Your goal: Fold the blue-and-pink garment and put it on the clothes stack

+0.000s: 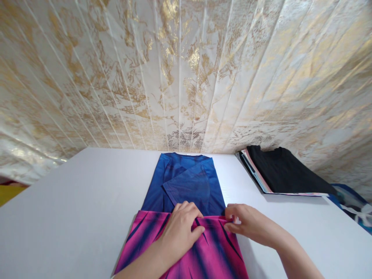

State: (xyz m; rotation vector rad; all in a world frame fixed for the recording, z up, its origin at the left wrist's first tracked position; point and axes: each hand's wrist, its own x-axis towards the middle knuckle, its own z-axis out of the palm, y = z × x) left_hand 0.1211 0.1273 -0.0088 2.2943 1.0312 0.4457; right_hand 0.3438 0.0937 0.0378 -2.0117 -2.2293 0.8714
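Observation:
A folded shirt point(187, 182) lies on the white table, its collar toward the far edge and one sleeve folded across its blue upper part. The nearer part point(215, 255) is bright pink with dark navy streaks, and its straight edge crosses the blue fabric. My left hand point(183, 228) rests on the pink fabric at that edge, palm down, thumb apart from the fingers. At the right end of the same edge, my right hand point(241, 221) pinches the fabric between thumb and fingers.
A stack of folded clothes with a black shirt point(281, 170) on top sits at the right back of the white table point(72, 217). Beyond the right edge is a blue bag-like item point(351, 201). A gold-patterned curtain point(180, 77) hangs behind. Something yellow point(10, 192) shows at left.

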